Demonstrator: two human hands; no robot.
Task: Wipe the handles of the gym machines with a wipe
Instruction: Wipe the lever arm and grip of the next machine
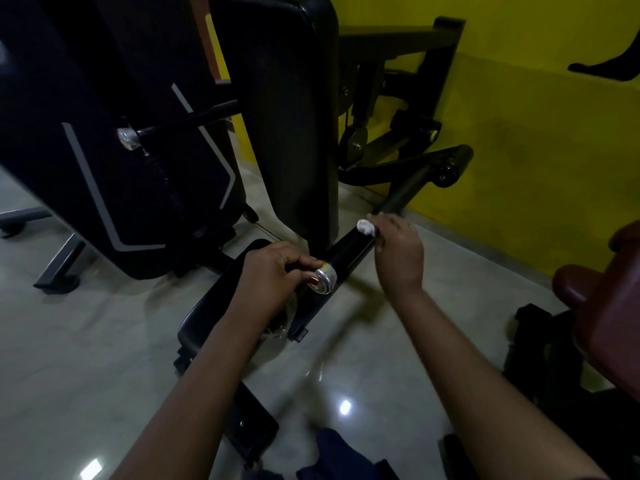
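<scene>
Head view: hold black round handle (349, 252) steady in gripping left hand (273, 271); rub all round with white wipe (366, 227) pinched in right hand (398, 252).

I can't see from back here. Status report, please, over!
Left hand grips handle by its silver cap. Right hand holds white wipe against far end. Nothing blocking. Over.
</scene>
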